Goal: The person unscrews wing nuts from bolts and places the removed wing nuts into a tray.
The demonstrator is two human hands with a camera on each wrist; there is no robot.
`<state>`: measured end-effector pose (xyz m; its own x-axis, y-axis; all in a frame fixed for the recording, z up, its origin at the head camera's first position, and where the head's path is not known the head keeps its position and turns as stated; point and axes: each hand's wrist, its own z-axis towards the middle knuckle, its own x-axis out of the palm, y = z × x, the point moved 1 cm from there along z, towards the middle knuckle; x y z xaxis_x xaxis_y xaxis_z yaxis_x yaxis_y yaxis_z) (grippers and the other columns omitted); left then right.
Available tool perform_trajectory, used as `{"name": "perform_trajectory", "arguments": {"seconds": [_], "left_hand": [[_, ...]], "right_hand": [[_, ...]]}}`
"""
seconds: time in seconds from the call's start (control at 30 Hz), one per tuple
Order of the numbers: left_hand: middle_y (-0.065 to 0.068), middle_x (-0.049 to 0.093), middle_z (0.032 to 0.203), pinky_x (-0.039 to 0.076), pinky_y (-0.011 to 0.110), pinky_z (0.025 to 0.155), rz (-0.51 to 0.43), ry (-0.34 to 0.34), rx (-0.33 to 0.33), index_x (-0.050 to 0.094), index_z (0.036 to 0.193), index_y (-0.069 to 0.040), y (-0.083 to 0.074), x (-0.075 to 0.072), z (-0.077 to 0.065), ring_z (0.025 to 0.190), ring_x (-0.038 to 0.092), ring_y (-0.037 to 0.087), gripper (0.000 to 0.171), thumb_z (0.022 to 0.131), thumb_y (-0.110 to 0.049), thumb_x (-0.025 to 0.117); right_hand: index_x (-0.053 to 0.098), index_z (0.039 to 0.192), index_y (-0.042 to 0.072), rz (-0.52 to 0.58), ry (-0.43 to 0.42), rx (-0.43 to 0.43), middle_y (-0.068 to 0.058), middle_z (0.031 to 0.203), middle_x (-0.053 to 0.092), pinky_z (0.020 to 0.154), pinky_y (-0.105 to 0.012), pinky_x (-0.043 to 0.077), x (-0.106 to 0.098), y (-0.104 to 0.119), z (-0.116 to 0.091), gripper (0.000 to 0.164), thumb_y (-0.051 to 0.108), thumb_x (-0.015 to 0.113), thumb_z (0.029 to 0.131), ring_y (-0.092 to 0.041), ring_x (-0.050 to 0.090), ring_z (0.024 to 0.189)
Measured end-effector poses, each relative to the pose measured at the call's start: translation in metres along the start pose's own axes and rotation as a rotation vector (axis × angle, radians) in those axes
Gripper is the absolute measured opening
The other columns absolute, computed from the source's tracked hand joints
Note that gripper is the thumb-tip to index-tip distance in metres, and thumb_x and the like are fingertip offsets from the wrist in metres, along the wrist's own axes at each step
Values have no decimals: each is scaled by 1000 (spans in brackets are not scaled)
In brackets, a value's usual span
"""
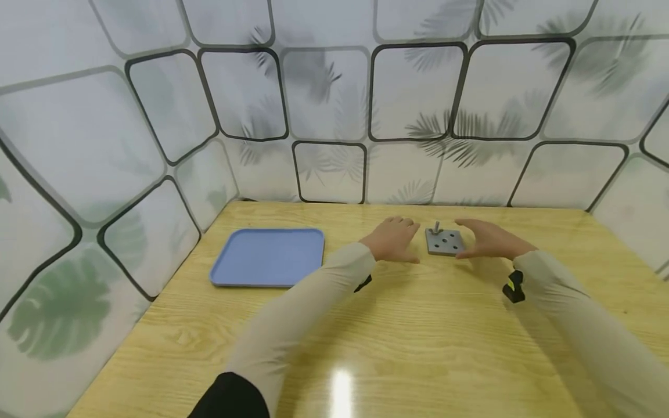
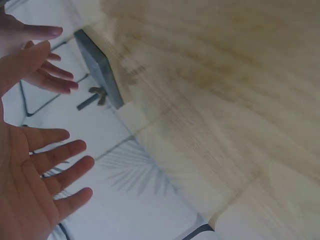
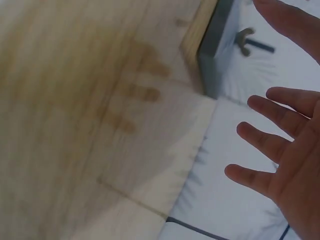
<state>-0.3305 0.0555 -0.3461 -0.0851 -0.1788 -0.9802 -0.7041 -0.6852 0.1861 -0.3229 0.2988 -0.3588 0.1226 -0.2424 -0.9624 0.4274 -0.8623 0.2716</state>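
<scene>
A grey metal plate (image 1: 445, 242) with several holes lies on the wooden table. From its far left corner a bolt with a wing nut (image 1: 436, 229) stands upright. My left hand (image 1: 392, 239) is just left of the plate, fingers spread and nothing in it. On the other side my right hand (image 1: 488, 238) has its thumb and fingers apart around the plate's right edge, holding nothing. Both wrist views show straight, parted fingers, with the wing nut (image 2: 100, 95) and the plate (image 3: 218, 50) beyond them.
A blue tray (image 1: 269, 257) lies on the table (image 1: 397, 348) to the left of my left forearm. Patterned fabric walls (image 1: 334, 104) rise behind the table and along its left side. Each wrist carries a black camera strap (image 1: 514, 287).
</scene>
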Motion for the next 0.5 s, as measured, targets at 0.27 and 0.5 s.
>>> {"name": "perform_trajectory", "arguments": {"seconds": [0.27,0.5], "left_hand": [[0,41,144,34,33,110,10,85,-47,35,145,-18,-8,10,60,131,41,17,84,80,-69,52],[-6,44,143,35,30,108,-38,178,-162,43,140,-26,-8,16,84,128,43,14,84,73,-73,58]], "right_hand": [[39,134,-14,-22,128,29,-36,135,41,100,-61,35,2,-20,22,95,42,79,70,-53,39,123],[43,130,-15,-35,169,36,-36,131,45,99,-59,37,3,-26,30,91,41,80,68,-52,43,120]]}}
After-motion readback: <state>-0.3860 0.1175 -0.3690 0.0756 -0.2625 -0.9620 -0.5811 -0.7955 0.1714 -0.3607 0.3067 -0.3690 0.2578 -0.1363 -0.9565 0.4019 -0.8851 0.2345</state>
